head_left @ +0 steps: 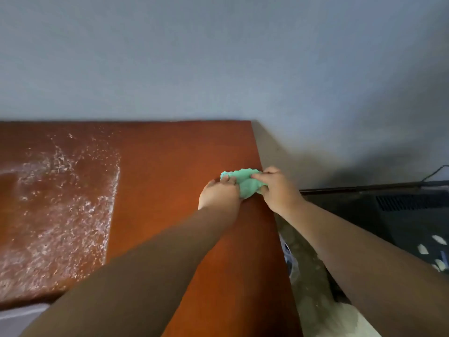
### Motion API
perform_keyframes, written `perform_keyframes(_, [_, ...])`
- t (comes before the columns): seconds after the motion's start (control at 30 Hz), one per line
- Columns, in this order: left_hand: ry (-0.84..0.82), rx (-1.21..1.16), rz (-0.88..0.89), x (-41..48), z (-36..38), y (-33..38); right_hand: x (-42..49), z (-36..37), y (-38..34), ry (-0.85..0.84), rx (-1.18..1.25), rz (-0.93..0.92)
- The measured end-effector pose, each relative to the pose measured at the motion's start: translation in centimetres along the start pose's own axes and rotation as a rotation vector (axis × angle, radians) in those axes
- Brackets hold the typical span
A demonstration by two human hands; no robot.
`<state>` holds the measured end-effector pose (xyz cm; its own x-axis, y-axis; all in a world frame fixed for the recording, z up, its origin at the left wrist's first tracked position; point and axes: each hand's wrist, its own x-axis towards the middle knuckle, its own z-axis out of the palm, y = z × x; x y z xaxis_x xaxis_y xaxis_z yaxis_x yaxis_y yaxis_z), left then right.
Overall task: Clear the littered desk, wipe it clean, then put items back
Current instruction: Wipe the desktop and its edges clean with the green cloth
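desk [158, 190] is lying under both hands at its right edge, and the green cloth [245, 182] is sitting there too, bunched up on the wood right at that edge; the left hand [220, 193] is resting knuckles up on the desk top, its fingers curling onto the near left end of the cloth and pinching it; the right hand [277, 188] is reaching in from just past the edge, thumb and fingers closing round the other end, so both hands are clamped on the one cloth with the crumpled middle showing between them; whether any of the cloth is hanging over the side i cannot tell; both bare forearms are stretching up from the bottom of the view, the left one crossing the desk top, the right one passing over the gap beside it; the reddish-brown wood around the hands is looking matte; well apart to the left a broad wet patch [60, 203] is glistening with streaks and droplets, ending in a fairly straight line; behind the desk a plain grey-blue wall [218, 57] is filling the upper half; to the right, lower than the desk, a black box with vent slats [401, 210] is sitting near the wall, with pale scraps [422, 249] lying on its dark top and a thin cable [435, 172] rising behind it.
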<state>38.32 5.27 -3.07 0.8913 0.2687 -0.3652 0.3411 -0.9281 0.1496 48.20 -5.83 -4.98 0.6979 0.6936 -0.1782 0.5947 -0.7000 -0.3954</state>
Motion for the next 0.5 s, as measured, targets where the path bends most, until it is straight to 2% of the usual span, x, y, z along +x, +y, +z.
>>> perform_keyframes(0.13, [0.048, 0.01, -0.016, 9.7, -3.4, -3.7, 10.3, -2.0, -0.2, 0.048, -0.061, 0.012])
perform_keyframes(0.23, [0.116, 0.022, -0.01, 13.9, -5.0, -5.8, 14.8, -2.5, -1.1, 0.1, -0.079, 0.029])
perform_keyframes(0.4, [0.168, -0.055, 0.015, 15.3, -5.6, -8.8, 16.4, -1.4, -2.9, 0.153, -0.034, 0.056])
perform_keyframes(0.5, [0.139, 0.024, 0.054, 14.3, -5.3, -10.0, 15.8, -1.1, -4.3, 0.114, -0.013, 0.038])
